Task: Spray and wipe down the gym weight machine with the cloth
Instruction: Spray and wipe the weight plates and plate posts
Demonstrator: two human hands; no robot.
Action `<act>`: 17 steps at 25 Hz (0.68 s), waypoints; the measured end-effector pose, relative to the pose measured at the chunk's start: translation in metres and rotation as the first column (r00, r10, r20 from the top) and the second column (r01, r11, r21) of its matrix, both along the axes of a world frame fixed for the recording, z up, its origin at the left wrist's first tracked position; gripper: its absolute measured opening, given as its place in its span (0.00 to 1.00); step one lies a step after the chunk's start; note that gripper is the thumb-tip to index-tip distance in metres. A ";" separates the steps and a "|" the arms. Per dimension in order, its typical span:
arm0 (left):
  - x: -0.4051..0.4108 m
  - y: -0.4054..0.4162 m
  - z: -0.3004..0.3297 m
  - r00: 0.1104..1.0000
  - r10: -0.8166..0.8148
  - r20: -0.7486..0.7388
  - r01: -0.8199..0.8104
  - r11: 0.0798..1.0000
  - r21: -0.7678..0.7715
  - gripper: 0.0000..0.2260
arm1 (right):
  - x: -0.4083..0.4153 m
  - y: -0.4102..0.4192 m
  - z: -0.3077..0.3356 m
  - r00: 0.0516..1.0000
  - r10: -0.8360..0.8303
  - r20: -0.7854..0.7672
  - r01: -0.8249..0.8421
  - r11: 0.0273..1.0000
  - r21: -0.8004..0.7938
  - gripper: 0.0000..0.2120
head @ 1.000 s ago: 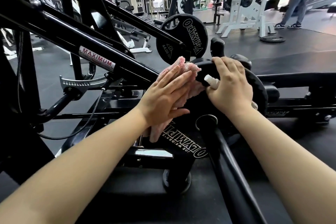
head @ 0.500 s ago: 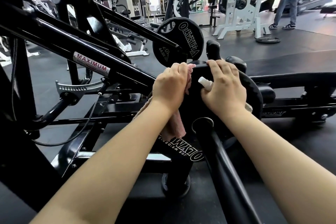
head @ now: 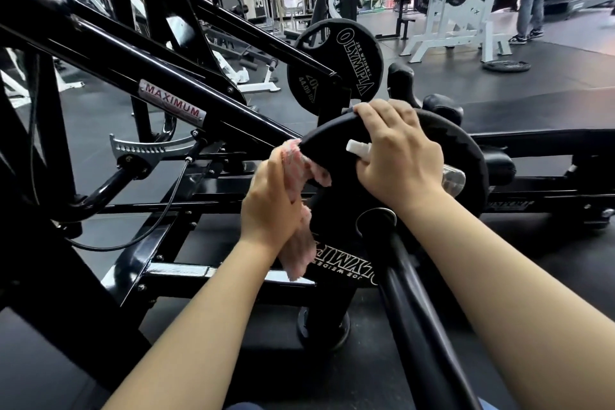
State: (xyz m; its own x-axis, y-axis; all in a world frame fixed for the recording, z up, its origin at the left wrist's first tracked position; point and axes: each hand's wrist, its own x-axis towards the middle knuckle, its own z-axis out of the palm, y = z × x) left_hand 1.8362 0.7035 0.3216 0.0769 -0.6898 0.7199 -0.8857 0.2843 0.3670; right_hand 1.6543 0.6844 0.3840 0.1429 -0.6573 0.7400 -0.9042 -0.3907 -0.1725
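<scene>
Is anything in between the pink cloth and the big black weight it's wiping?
Nothing visible. The left hand grips the pink cloth right against the edge of the weight plate. The right hand holds the spray bottle on the plate's top, off to the side.

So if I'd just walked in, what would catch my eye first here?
Probably the pink cloth in the left hand, pressed against the left edge of the near black weight plate at centre. Next, the right hand gripping that plate's top rim along with a small spray bottle.
</scene>
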 end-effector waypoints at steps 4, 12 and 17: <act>0.007 0.028 -0.033 0.960 0.017 -0.281 0.027 0.988 0.153 0.27 | 0.007 0.001 -0.001 1.000 0.006 -0.001 -0.006 1.000 0.007 0.27; -0.009 0.059 -0.044 0.863 0.298 -0.408 -0.269 0.955 0.127 0.14 | 0.019 0.002 -0.003 0.999 -0.004 0.033 0.003 0.999 0.049 0.29; -0.075 0.037 -0.002 0.255 0.143 -0.956 -0.082 0.989 0.126 0.14 | 0.022 0.004 -0.002 0.999 0.008 0.040 -0.010 0.999 0.041 0.30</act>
State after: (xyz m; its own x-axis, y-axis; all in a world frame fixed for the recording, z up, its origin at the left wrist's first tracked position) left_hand 1.7610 0.7404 0.3198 0.7698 -0.6376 0.0296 0.1047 0.1718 0.9796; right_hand 1.6762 0.6886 0.3815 0.1200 -0.6862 0.7174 -0.8927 -0.3908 -0.2245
